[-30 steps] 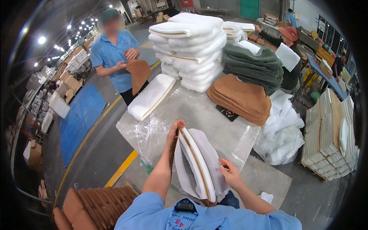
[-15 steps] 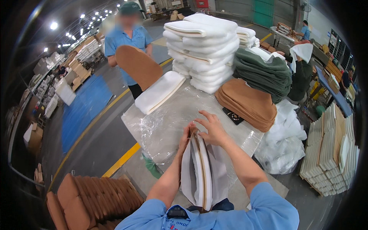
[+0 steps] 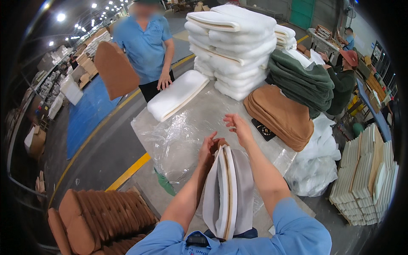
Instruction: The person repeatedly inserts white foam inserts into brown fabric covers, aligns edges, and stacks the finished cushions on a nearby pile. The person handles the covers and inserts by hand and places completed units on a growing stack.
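Observation:
A long cushion (image 3: 231, 191) stands on edge against my body, its brown cover with grey lining spread apart around white padding and a thin tan board. My left hand (image 3: 208, 146) holds the brown cover at the far tip, some fingers partly hidden by the fabric. Just right of that tip, my right hand (image 3: 237, 126) is raised off the cushion, fingers apart and slightly curled, with nothing in it. Under both hands lies a table (image 3: 178, 140) covered in clear plastic film.
Folded white padding (image 3: 178, 95), a tall white padding stack (image 3: 231, 46), brown covers (image 3: 278, 114), green covers (image 3: 299, 80) and a dark round-patterned item (image 3: 263, 129) occupy the table. Finished brown cushions (image 3: 102, 216) stand lower left, boards (image 3: 365, 178) right. Across the table, a co-worker holds a brown piece (image 3: 115, 70).
My right hand has let go of the cushion's tip and lifted away. The co-worker's brown piece has swung left, and their other hand now reaches down by the folded white padding.

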### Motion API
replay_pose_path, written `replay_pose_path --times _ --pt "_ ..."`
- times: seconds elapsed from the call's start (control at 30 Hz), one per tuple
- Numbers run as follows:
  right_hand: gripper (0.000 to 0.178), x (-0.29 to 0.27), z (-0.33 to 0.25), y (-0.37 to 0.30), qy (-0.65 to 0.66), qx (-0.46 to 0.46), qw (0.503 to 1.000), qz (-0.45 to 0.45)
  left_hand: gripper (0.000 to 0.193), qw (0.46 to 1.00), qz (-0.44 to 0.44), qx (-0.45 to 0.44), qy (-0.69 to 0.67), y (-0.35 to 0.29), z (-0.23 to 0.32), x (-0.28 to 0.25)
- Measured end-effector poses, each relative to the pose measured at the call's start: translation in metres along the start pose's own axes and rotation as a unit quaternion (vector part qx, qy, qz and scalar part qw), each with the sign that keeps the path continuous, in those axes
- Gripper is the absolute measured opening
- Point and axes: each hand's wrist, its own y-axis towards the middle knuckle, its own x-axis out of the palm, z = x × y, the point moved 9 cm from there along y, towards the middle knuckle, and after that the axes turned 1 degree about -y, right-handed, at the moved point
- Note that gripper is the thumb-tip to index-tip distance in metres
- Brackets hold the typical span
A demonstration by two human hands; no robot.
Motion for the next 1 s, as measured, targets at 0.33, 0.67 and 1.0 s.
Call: replay_pose_path --times 0.33,0.67,1.0 --pt "0.082 0.030 0.044 0.031 0.021 0.027 0.999 -0.001 0.038 0.986 0.118 0.049 0.111 0.067 -0.008 0.001" --pt "0.076 0.025 0.012 0.006 -0.033 -0.180 0.982 0.038 0.020 0.984 0.137 0.000 0.117 0.085 -0.007 0.006" --pt "0.055 0.020 -0.029 0.004 -0.216 -0.296 0.924 0.111 0.016 0.992 0.040 -0.025 0.116 0.108 -0.004 0.017"
